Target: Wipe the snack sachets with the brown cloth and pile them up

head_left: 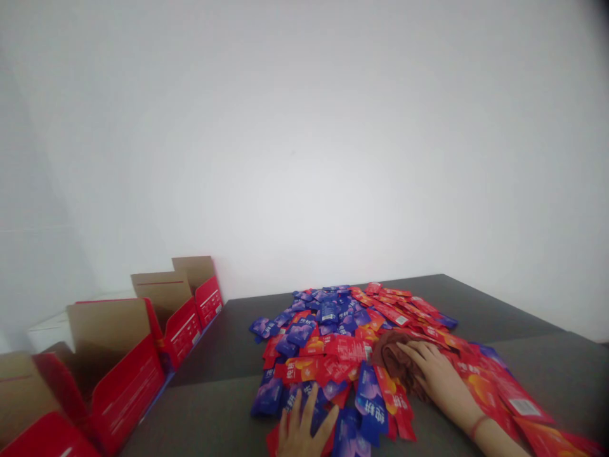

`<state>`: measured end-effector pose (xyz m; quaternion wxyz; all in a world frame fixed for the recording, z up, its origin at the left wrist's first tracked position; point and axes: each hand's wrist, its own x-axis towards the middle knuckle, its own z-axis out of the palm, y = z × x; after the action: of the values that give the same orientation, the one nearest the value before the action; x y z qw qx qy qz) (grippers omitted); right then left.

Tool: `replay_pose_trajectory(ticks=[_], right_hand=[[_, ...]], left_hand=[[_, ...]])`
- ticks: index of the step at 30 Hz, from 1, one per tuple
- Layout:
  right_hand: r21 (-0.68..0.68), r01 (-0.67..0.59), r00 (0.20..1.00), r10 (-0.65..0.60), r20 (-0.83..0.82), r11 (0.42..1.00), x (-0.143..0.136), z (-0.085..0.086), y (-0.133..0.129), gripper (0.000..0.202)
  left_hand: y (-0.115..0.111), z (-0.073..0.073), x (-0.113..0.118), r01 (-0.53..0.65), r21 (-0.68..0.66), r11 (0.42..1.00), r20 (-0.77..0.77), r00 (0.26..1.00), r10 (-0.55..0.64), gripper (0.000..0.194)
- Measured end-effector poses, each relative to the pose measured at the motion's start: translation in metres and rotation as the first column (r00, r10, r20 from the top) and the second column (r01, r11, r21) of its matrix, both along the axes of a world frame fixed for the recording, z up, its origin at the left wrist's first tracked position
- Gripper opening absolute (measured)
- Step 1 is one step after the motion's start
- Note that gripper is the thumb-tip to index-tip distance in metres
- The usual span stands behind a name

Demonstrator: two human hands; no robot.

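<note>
My left hand [303,426] lies with fingers spread over the near edge of a heap of small sachets, touching the blue sachets [292,398] there. Bunched under my right hand [431,371] is a brown cloth [394,355], its fingers bent over the folds. The cloth rests on top of red sachets [345,348] with orange fruit pictures. Blue-purple sachets [328,312] make up much of the heap's far and left side. A strip of red sachets [504,390] runs past my right forearm towards the lower right.
A row of several open red cardboard boxes [128,393] stands along the left, flaps raised and brown inside. The dark grey table [209,362] carries the heap, and a pale wall [304,158] rises behind it. White boxes [50,330] show behind the row.
</note>
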<state>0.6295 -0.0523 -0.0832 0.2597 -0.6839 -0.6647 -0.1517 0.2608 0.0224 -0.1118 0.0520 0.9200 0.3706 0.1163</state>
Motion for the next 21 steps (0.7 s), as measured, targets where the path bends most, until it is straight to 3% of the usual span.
replay_pose_trajectory(ticks=[3,5,7,10,12,14,16,19,21], right_hand=[[0.072,-0.007,0.997,0.013,-0.080,0.997,-0.012,0.025,-0.001,0.038],[0.119,-0.033,0.993,0.046,-0.112,0.992,-0.030,0.044,-0.009,0.040],[0.116,-0.136,0.985,0.146,-0.087,0.984,-0.054,0.055,-0.020,0.045],[-0.036,-0.397,0.915,0.398,0.059,0.917,-0.091,0.046,-0.034,0.057],[-0.160,-0.484,0.857,0.503,0.111,0.860,-0.110,0.027,-0.034,0.043],[-0.266,-0.435,0.880,0.469,0.079,0.860,-0.123,0.009,-0.027,0.030],[-0.323,-0.353,0.924,0.380,0.025,0.878,-0.129,0.001,-0.016,0.033],[-0.264,-0.253,0.967,0.254,-0.032,0.931,-0.128,0.009,0.001,0.048],[-0.213,-0.201,0.980,0.195,-0.048,0.956,-0.123,0.020,0.012,0.049]], left_hand=[[0.018,0.018,0.014,0.087,-0.129,0.988,-0.015,0.996,-0.090,0.077],[0.027,0.027,0.025,0.125,-0.148,0.981,0.017,0.992,-0.123,0.092],[0.034,0.034,0.039,0.136,-0.128,0.982,0.064,0.990,-0.129,0.098],[0.047,0.041,0.063,0.073,-0.122,0.990,0.038,0.997,-0.069,0.071],[0.059,0.044,0.079,0.006,-0.121,0.993,-0.038,0.999,-0.011,0.053],[0.071,0.047,0.092,-0.015,-0.097,0.995,-0.061,0.998,0.009,0.051],[0.081,0.051,0.100,0.000,-0.072,0.997,-0.029,1.000,-0.002,0.050],[0.087,0.059,0.106,0.011,-0.083,0.996,0.011,1.000,-0.010,0.042],[0.086,0.066,0.106,0.025,-0.093,0.995,0.047,0.999,-0.021,0.049]])
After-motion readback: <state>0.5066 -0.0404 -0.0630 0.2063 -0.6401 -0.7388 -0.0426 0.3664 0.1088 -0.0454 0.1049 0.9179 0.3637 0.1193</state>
